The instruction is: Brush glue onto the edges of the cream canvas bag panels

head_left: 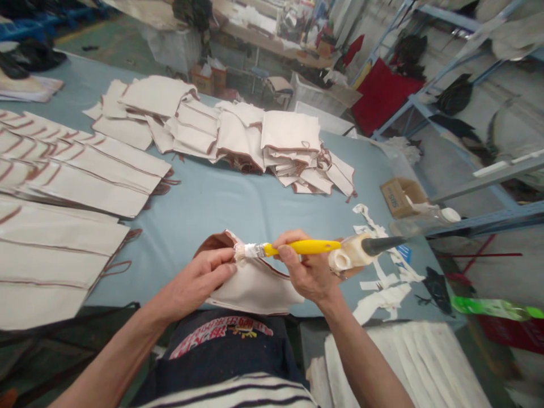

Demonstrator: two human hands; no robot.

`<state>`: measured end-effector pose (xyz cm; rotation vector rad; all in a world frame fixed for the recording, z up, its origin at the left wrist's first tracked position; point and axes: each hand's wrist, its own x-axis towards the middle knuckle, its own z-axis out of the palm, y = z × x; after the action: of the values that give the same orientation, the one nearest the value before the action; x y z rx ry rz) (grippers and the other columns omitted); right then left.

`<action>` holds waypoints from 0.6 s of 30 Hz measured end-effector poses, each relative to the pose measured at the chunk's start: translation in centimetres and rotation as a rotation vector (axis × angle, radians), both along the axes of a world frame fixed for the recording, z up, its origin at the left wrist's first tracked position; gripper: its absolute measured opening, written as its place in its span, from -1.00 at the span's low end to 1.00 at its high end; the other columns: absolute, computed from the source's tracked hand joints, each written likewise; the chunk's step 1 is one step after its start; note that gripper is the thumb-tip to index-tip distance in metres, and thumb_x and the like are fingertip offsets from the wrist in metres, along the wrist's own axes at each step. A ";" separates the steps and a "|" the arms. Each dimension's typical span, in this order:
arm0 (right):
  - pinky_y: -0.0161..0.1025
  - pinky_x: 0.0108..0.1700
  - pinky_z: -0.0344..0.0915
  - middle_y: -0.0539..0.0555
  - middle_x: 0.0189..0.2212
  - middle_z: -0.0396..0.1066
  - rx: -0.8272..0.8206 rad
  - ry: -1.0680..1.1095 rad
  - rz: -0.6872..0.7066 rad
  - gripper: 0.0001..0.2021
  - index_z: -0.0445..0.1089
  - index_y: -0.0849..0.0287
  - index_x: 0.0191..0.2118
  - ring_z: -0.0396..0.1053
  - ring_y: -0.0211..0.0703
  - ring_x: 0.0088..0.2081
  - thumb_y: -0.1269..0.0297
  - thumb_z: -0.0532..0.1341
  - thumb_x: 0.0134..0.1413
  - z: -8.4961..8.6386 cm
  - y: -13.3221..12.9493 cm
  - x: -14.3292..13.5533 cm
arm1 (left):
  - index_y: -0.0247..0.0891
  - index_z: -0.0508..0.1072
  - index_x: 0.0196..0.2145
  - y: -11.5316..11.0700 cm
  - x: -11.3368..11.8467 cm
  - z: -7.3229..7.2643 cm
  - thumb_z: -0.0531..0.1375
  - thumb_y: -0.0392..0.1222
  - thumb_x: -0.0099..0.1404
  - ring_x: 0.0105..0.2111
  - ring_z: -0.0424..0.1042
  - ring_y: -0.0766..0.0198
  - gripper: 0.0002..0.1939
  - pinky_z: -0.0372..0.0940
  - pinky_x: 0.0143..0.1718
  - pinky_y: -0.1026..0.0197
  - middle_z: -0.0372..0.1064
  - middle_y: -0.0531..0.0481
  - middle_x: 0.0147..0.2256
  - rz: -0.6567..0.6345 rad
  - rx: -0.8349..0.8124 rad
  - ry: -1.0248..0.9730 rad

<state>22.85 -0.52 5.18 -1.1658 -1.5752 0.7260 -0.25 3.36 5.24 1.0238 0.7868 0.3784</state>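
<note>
Right hand (308,272) is closing around a brush (312,247) just right of lower center, thumb and fingers wrapping the yellow handle. Brush is lying almost level across the frame, bristles pointing left and sitting right by the left fingertips. Left hand (208,275), left of lower center, is resting on a white bag (255,292), fingers half bent, thumb near them; can't tell whether it is pinching the cloth. Bag is lying on the blue counter (199,198) at lower center, close to the person's body, brown edging showing along its upper side.

Cream container (340,261) is standing just right of the right hand; a dark cone (382,244) is pointing right beside it, can't tell if joined. White scraps (385,300) are lying scattered right of that. Small cardboard box (403,196) is sitting further up at the right edge of the counter.

Messy pile of similar bags (291,130) is stretching across upper center. More white pieces (102,170) are overlapping at the left edge, brown loops sticking out. Person is wearing a dark apron (225,354), bottom center. Metal shelf (471,28) is filling the upper right.
</note>
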 end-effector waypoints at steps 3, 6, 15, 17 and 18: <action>-0.26 -0.34 0.44 0.01 -0.33 0.53 0.106 0.077 -0.103 -0.81 0.45 0.06 -0.18 0.49 -0.21 -0.41 0.13 0.16 0.42 -1.1 0.6 -1.3 | -0.25 0.52 -0.18 -0.1 0.1 0.0 0.33 -0.03 0.26 -0.40 0.38 0.29 -0.74 0.28 -0.36 0.33 0.43 0.09 -0.40 0.020 -0.043 -0.033; -0.26 -0.30 0.44 0.02 -0.32 0.55 0.166 0.021 -0.230 -0.86 0.44 0.06 -0.09 0.51 -0.21 -0.40 0.20 0.15 0.43 -2.6 0.6 -2.2 | -0.25 0.50 -0.20 -0.1 0.2 -0.1 0.35 -0.04 0.22 -0.39 0.40 0.26 -0.73 0.31 -0.33 0.30 0.41 0.09 -0.42 0.031 -0.057 -0.029; -0.28 -0.35 0.34 0.08 -0.31 0.58 0.033 -0.248 -0.350 -0.72 0.46 0.14 -0.13 0.49 -0.17 -0.42 0.15 0.05 0.47 -5.8 0.6 -3.2 | -0.30 0.51 -0.28 0.7 0.3 -2.5 0.31 0.15 0.26 -0.54 0.19 0.37 -0.60 0.12 -0.52 0.36 0.32 0.12 -0.51 0.088 -0.028 -0.002; -0.27 -0.34 0.33 0.07 -0.33 0.55 0.017 -0.195 -0.404 -0.70 0.45 0.16 -0.13 0.45 -0.18 -0.43 0.13 0.04 0.47 -5.5 0.9 -2.7 | -0.29 0.56 -0.20 1.2 -0.3 -3.5 0.20 0.22 0.35 -0.36 0.41 0.21 -0.54 0.31 -0.33 0.26 0.49 -0.01 -0.36 0.056 0.035 0.025; -0.26 -0.33 0.33 0.07 -0.35 0.54 0.014 -0.173 -0.449 -0.69 0.45 0.17 -0.14 0.44 -0.17 -0.43 0.12 0.03 0.47 -5.3 1.0 -2.3 | -0.27 0.58 -0.17 1.3 -0.7 -3.9 0.14 0.23 0.40 -0.24 0.47 0.13 -0.52 0.36 -0.21 0.20 0.55 -0.06 -0.27 0.037 0.110 0.063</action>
<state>20.57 0.50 -0.11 -1.5361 -1.3793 0.3249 -1.00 4.70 1.39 1.1298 0.8496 0.4269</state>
